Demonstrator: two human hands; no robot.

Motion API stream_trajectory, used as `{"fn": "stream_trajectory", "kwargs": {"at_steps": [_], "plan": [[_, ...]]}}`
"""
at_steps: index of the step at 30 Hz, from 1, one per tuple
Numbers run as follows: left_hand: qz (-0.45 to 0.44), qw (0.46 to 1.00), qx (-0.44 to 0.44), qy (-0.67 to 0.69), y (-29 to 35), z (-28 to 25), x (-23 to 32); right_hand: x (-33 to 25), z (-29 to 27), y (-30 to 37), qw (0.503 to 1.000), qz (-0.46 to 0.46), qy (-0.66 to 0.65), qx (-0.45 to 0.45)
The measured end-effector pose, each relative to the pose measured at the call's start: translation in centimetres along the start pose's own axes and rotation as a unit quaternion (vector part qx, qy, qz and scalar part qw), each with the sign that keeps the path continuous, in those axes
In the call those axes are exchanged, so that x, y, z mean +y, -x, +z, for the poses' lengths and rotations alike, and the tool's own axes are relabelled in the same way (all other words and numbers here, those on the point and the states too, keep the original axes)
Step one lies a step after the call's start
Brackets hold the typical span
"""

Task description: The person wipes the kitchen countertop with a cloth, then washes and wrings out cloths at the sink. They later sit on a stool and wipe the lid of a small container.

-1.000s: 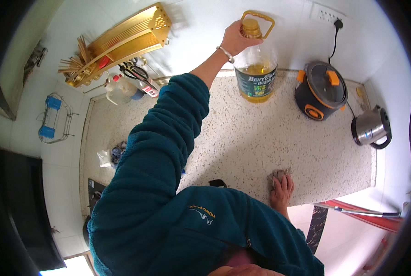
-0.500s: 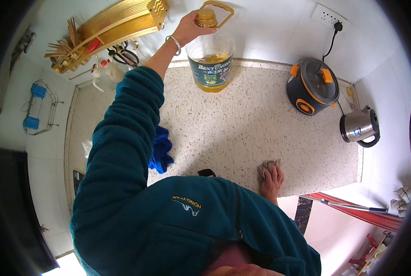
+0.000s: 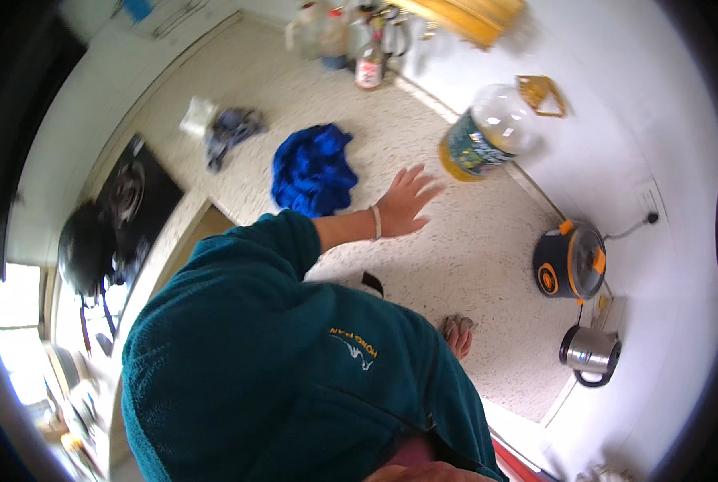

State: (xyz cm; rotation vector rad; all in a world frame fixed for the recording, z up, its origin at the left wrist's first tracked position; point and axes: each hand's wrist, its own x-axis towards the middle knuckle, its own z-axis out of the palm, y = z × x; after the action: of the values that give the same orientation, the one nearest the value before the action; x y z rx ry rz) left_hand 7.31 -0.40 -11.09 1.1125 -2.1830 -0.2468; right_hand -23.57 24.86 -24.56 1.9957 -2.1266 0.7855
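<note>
My left hand [image 3: 407, 205] reaches over the speckled countertop with its fingers spread and nothing in it. Beyond its fingertips, against the wall, stands a large clear oil jug [image 3: 473, 153] with a yellow handle, a dark green label and some yellow oil at the bottom. A bright blue cloth [image 3: 314, 170] lies crumpled just left of that hand. Lower down, my right hand [image 3: 460, 343] presses a grey-brown rag [image 3: 457, 324] on the counter, its fingers closed over it and partly hidden by my body.
An orange-and-black electric cooker [image 3: 569, 261] and a steel kettle [image 3: 592, 353] stand along the right wall. Several bottles, one with a reddish label [image 3: 369, 66], fill the far corner. A grey rag [image 3: 232, 132] lies at the left, near a black stove [image 3: 138, 189] carrying a pot.
My left hand has let go of the oil jug's neck and drawn back, fingers spread. The view has turned leftward, bringing the stove in. My right hand keeps the rag.
</note>
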Motion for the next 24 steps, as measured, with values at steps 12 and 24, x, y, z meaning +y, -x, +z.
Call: {"fn": "stream_trajectory", "kwargs": {"at_steps": [12, 24], "plan": [[-0.239, 0.946, -0.105, -0.19, 15.1, -11.4, -8.7, -9.6, 1.8, -9.9, 0.935, -0.225, 0.003, -0.275], [-0.32, 0.937, -0.063, -0.125, 22.7, -16.1, -19.0, -37.4, 12.8, -13.9, 0.885, -0.329, -0.085, -0.318]]}}
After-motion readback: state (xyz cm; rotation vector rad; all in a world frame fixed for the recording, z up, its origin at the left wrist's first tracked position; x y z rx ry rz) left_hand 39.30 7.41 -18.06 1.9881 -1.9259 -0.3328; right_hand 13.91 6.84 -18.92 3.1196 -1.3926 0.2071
